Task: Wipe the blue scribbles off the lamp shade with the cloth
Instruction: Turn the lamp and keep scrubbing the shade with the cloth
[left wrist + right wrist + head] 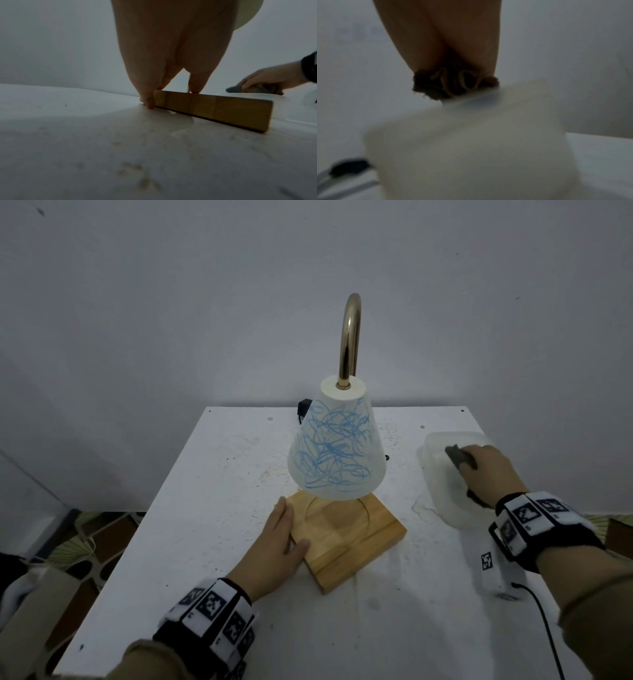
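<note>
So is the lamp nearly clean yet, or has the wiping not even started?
Not started yet. Done: the left hand rests flat on the wooden base, steadying the lamp. In hand: the right hand grips the dark cloth over the white tub on the right, apart from the lamp. Left: all the wiping, since the blue scribbles cover the lamp shade as thickly as ever.

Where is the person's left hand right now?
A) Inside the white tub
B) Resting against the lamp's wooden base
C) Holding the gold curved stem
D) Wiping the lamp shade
B: the left hand lies flat against the edge of the wooden base, below the scribbled lamp shade.
</note>
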